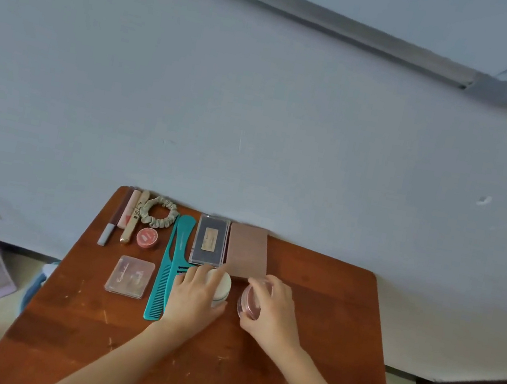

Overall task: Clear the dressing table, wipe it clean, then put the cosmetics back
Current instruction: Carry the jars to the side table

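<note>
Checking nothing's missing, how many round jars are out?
3: red pot by the scrunchie, white jar under the left hand, pink jar in the right hand. Hands may hide others.

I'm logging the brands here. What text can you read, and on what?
No text reads clearly.
Clear compact: cursive script, blurred.
Red tin: white print, too small.
Gold tube: dark lettering, illegible.
Clear case: tan label, illegible.

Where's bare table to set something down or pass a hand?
Free: right side of the table, right of the pink palette and the right hand; the near-left corner, this side of the clear compact and teal combs. Crowded: far-left through centre, where the left hand holds the white jar, the right the pink jar.
</note>
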Action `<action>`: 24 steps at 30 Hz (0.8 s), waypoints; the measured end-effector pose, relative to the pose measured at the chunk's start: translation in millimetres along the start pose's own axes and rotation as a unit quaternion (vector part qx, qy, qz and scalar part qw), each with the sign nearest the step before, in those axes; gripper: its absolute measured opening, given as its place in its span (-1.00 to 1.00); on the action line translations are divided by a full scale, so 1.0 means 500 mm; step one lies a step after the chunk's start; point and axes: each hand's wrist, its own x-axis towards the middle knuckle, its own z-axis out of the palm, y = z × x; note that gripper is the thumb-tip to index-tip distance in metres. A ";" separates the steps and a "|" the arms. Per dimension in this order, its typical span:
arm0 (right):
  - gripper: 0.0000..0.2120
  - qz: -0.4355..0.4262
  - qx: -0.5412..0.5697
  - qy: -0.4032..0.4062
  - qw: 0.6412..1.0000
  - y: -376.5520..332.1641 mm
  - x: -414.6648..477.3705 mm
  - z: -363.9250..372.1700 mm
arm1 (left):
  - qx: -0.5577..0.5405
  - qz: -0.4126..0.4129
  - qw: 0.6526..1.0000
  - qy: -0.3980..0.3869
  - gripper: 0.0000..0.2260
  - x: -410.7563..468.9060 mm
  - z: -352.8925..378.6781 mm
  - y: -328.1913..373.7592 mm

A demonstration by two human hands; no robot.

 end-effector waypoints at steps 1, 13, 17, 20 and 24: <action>-0.42 -0.006 0.001 -0.001 1.000 -0.005 0.009 0.001 | 0.010 0.008 1.000 0.007 -0.38 0.006 0.003 -0.005; -0.45 -0.014 -0.023 0.043 0.999 -0.002 0.000 -0.021 | 0.082 0.006 0.996 0.016 -0.24 -0.027 -0.018 -0.001; -0.53 0.007 0.003 0.065 0.998 0.016 -0.041 -0.023 | 0.085 -0.006 0.996 0.039 -0.26 -0.066 -0.028 0.005; -0.53 0.017 0.006 0.060 0.998 0.022 -0.078 -0.009 | 0.046 -0.034 0.998 0.000 -0.42 -0.097 -0.037 0.020; -0.49 0.054 0.016 0.044 0.997 0.014 -0.135 0.012 | 0.053 -0.032 0.998 -0.016 -0.45 -0.132 -0.035 0.023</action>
